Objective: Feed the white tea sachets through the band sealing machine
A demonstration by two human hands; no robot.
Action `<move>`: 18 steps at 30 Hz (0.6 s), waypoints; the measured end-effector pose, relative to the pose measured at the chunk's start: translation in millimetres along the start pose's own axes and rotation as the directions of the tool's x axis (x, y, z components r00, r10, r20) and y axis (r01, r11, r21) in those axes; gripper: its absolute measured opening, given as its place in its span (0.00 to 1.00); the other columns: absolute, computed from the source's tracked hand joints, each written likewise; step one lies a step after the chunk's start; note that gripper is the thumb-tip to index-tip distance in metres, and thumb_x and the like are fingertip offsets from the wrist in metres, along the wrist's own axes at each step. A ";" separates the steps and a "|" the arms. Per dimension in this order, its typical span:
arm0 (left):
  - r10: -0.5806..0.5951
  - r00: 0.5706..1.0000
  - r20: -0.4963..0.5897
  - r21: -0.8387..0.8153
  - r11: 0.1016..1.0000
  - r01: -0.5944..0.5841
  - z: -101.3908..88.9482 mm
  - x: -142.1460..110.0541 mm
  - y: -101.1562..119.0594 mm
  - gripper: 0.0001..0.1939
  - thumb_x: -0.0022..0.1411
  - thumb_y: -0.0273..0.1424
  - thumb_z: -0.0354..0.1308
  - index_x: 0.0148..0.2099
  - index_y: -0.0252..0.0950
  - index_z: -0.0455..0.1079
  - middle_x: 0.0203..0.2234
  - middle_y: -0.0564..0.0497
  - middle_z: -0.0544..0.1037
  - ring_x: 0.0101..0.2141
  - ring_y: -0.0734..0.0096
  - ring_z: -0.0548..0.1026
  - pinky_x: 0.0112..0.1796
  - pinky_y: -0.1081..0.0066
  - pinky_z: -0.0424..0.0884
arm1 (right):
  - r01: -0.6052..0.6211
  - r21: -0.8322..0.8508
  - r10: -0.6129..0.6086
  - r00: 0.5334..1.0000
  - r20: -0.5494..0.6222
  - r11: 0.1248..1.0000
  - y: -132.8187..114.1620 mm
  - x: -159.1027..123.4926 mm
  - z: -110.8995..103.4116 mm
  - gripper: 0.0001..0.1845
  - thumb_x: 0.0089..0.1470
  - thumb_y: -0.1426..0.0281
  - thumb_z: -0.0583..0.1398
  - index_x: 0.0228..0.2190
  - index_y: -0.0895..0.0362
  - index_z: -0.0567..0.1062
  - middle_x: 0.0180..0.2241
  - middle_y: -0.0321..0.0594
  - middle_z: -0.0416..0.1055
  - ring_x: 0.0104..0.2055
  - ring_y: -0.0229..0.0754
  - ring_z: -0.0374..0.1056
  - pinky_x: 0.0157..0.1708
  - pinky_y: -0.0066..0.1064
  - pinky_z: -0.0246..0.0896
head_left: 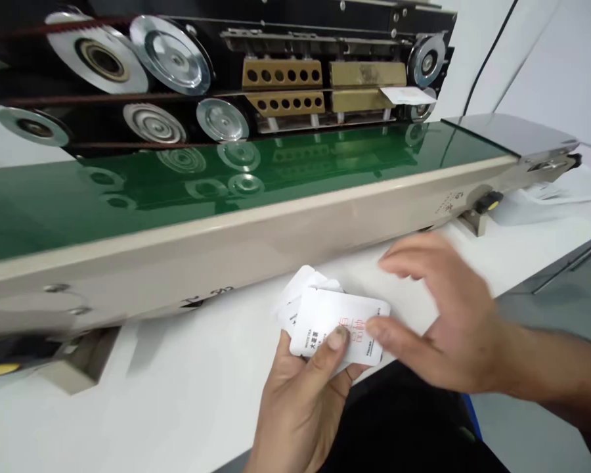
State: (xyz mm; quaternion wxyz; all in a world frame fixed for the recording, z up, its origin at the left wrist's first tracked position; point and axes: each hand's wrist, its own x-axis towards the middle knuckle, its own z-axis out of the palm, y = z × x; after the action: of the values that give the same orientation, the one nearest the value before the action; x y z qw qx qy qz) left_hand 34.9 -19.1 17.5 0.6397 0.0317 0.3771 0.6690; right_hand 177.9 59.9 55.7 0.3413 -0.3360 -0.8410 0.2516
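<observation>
Low in the middle of the head view, my left hand (308, 387) is closed around a few fanned white tea sachets (325, 309), its thumb pressing on the top one. Red and black print marks the top sachet's face. To the right, my right hand (443, 322) is apart from any firm grip, thumb and fingers spread wide. Its thumb tip is at the top sachet's right edge; whether it touches cannot be made out. Another white sachet (408, 96) sits at the right end of the band sealing machine (285, 79), by the brass blocks and rollers.
A green conveyor belt (177, 190) in a beige frame (295, 220) runs across the view below the sealer. The white table (177, 394) lies in front. At right stands a clear plastic bin (536, 213) with white pieces inside. Black knobs (487, 202) jut from the frame.
</observation>
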 end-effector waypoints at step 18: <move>-0.013 0.974 -0.226 0.041 0.999 0.023 11.4 8.4 1.9 0.27 0.62 0.27 0.57 0.63 0.38 0.58 0.42 0.41 0.82 0.38 0.51 0.81 0.33 0.57 0.81 | -0.331 0.307 0.302 0.943 0.141 0.892 28.3 -13.9 11.4 0.13 0.59 0.63 0.59 0.29 0.53 0.60 0.26 0.31 0.61 0.26 0.35 0.56 0.25 0.29 0.55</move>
State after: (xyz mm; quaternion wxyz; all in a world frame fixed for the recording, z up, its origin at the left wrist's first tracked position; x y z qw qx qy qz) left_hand 37.8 -6.2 23.0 0.5981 -0.0340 0.4620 0.6540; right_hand 188.1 65.8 24.4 0.3084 -0.3957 -0.7361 0.4544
